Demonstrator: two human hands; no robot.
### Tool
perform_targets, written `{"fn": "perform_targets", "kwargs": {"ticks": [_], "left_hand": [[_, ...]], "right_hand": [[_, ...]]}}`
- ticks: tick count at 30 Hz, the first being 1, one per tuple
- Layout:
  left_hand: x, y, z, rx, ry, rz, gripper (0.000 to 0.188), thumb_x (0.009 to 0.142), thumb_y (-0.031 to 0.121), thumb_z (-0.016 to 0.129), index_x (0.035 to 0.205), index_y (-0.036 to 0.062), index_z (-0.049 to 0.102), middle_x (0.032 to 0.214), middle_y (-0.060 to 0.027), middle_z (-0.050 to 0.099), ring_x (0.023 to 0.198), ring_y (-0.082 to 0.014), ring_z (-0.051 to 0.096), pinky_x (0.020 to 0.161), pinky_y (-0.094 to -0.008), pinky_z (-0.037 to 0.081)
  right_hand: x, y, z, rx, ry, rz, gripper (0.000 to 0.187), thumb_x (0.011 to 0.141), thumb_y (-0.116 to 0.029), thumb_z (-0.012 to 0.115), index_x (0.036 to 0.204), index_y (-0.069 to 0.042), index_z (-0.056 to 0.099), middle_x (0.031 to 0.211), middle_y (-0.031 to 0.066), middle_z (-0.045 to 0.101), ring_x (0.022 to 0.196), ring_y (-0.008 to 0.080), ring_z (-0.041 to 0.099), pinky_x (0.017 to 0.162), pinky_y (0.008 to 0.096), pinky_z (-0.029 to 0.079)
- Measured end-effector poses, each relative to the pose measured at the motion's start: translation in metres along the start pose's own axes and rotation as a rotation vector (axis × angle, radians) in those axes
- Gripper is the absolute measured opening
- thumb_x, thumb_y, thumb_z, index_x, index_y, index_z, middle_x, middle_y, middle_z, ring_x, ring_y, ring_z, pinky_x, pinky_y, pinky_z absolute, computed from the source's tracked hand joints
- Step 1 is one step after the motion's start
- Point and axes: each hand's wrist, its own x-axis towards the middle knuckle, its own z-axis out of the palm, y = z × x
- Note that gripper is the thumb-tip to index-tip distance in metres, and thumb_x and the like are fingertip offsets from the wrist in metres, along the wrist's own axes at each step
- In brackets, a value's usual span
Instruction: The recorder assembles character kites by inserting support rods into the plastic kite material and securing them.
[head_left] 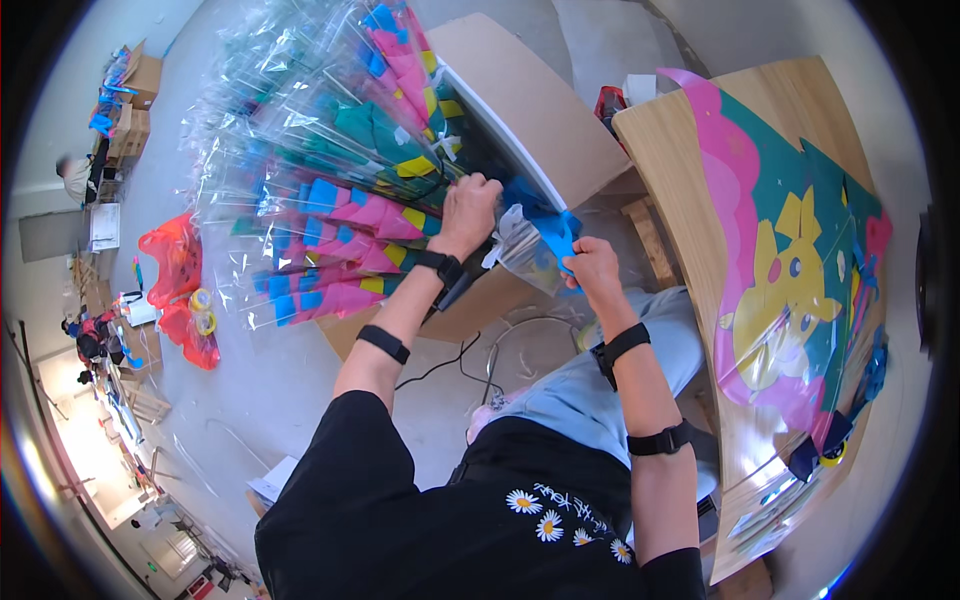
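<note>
Nearest us, right of the frame's centre, our right hand [592, 262] pinches a blue strip [557, 238]. Just beyond, near the middle, our left hand [470, 210] is curled at the lower ends of the wrapped bouquets [375, 130]; we cannot tell what it grips. They fan toward the upper left. We judge the step to be handling the strip; next calls for a steady left hand.
</note>
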Motion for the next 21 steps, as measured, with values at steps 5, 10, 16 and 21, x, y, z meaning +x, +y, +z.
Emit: {"fn": "perform_targets", "kwargs": {"ticks": [5,10,16,21], "left_hand": [[-0.014,0.029,0.018,-0.437,-0.029,0.024,0.023,0.084,0.006,0.063,0.107,0.008,0.066,0.099,-0.0149,0.063,0.096,-0.0367,0.061,0.083,-0.0461,0.051],[-0.013,0.021,0.057,-0.264,-0.207,0.028,0.022,0.087,0.013,0.06,0.109,0.0105,0.066,0.1,-0.0158,0.064,0.095,-0.0385,0.061,0.084,-0.0481,0.05],[-0.01,0.031,0.061,-0.264,-0.286,-0.091,0.023,0.093,0.021,0.055,0.108,0.0088,0.067,0.103,-0.0177,0.065,0.1,-0.038,0.061,0.082,-0.0483,0.05],[-0.008,0.031,0.065,-0.317,-0.331,-0.175,0.027,0.093,0.029,0.056,0.1,0.0066,0.07,0.1,-0.0188,0.069,0.097,-0.0365,0.064,0.082,-0.0471,0.05]], "right_hand": [[0.007,-0.014,0.013,-0.051,-0.093,-0.027,0.015,0.073,-0.002,0.068,0.088,0.001,0.069,0.075,0.0139,0.069,0.063,0.0211,0.069,0.06,0.0353,0.055],[0.017,0.011,0.01,-0.197,-0.044,-0.153,0.049,0.073,-0.007,0.071,0.121,-0.001,0.065,0.106,0.0195,0.07,0.101,0.0288,0.068,0.088,0.0371,0.052],[0.022,0.039,0.004,0.007,0.017,-0.141,0.05,0.073,-0.01,0.072,0.122,-0.001,0.065,0.109,0.0183,0.069,0.104,0.0304,0.066,0.09,0.0376,0.051],[0.015,0.035,-0.006,-0.134,-0.017,-0.173,0.044,0.077,-0.017,0.072,0.117,-0.001,0.067,0.111,0.0177,0.069,0.105,0.0287,0.066,0.091,0.0375,0.05]]}}
